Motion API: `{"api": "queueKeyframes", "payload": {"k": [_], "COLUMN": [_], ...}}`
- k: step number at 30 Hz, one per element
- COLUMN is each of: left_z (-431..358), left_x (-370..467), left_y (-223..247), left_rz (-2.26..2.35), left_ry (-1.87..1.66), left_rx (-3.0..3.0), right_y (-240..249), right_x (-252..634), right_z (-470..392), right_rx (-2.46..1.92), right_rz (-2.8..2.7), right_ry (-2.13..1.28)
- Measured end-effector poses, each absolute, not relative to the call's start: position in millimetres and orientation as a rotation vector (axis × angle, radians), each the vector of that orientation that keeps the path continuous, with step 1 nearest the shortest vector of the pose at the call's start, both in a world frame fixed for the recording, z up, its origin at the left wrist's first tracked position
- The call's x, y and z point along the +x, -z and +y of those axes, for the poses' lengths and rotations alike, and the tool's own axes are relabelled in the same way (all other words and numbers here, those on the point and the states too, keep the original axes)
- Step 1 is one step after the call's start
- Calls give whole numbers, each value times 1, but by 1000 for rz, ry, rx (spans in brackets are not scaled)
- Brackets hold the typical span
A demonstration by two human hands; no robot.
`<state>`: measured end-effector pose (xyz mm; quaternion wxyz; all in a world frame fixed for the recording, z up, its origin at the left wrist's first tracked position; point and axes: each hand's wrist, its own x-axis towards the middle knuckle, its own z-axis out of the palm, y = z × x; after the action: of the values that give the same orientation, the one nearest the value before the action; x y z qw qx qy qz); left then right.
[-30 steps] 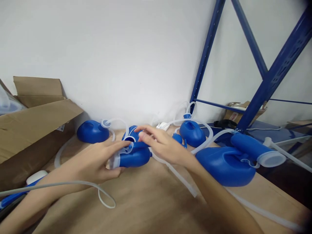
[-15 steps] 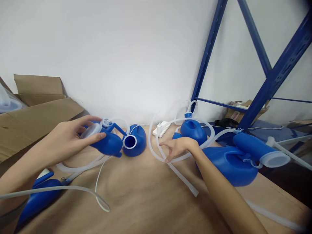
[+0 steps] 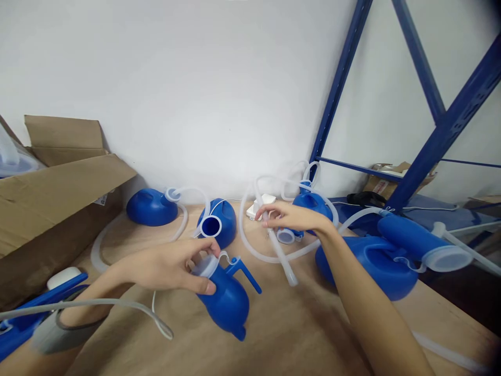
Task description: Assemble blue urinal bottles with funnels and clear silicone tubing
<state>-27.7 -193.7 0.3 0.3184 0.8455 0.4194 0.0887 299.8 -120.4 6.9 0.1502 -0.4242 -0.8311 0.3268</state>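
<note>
My left hand [image 3: 176, 266] grips a blue bulb-shaped container [image 3: 229, 303] by its white-lidded neck, above the front middle of the table. A blue handle sticks out on its right side, and its narrow tip points down and toward me. My right hand [image 3: 287, 216] pinches a clear tube [image 3: 279, 256] near its free end, which points down toward me. The rest of the tube loops behind and around my right hand. Between both hands, farther back, stands a blue jug [image 3: 225, 224] with an open white-rimmed mouth.
A cardboard box [image 3: 66, 188] stands at left. Blue jug [image 3: 151, 207] lies back left; another [image 3: 368, 266] with a cylinder [image 3: 410, 237] sits right. Behind my right hand are a white power strip [image 3: 268, 199] and blue jug [image 3: 313, 202]. Blue shelf frame [image 3: 340, 78] rises at right.
My left hand has brought the blue container right and toward me, uncovering the jug at back left. My right hand has lifted the tube end, moving it slightly up and left.
</note>
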Motion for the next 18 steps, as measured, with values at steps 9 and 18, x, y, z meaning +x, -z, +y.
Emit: {"api": "queueKeyframes", "payload": {"k": [9, 18], "left_z": [-170, -157], "left_x": [-9, -9], "left_y": [41, 69], "left_rz": [955, 1064], "left_ry": [-42, -86], "left_rx": [1873, 1922], "right_y": [-34, 65], "right_x": [315, 266], "right_z": [-136, -76], "right_rx": [-996, -1453], "right_rz": [-1807, -1880], "right_ry": [-612, -463]}}
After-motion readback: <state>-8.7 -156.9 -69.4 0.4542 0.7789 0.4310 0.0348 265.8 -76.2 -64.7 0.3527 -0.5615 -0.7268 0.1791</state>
